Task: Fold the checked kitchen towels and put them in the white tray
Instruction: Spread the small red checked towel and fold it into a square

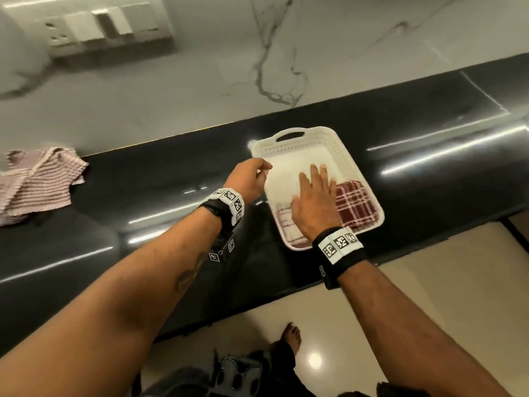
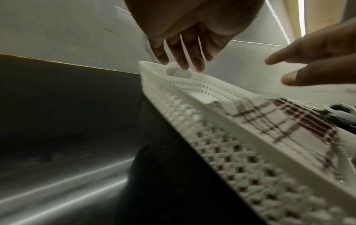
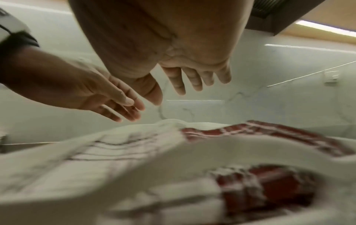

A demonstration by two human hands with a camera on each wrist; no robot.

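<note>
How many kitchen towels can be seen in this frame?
3: a dark red checked towel and a white checked towel folded in the white tray, plus a striped towel crumpled on the counter's left. More may be hidden.

Bare forearms — black wristbands (image 1: 342, 255) with white coded tags.

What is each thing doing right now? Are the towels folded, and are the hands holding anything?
Tray: on the counter, two towels inside.
Red towel: folded, in the tray.
White towel: folded, beside the red one.
Striped towel: crumpled on the counter.
Left hand: open, holding nothing.
Right hand: open, over the tray.
</note>
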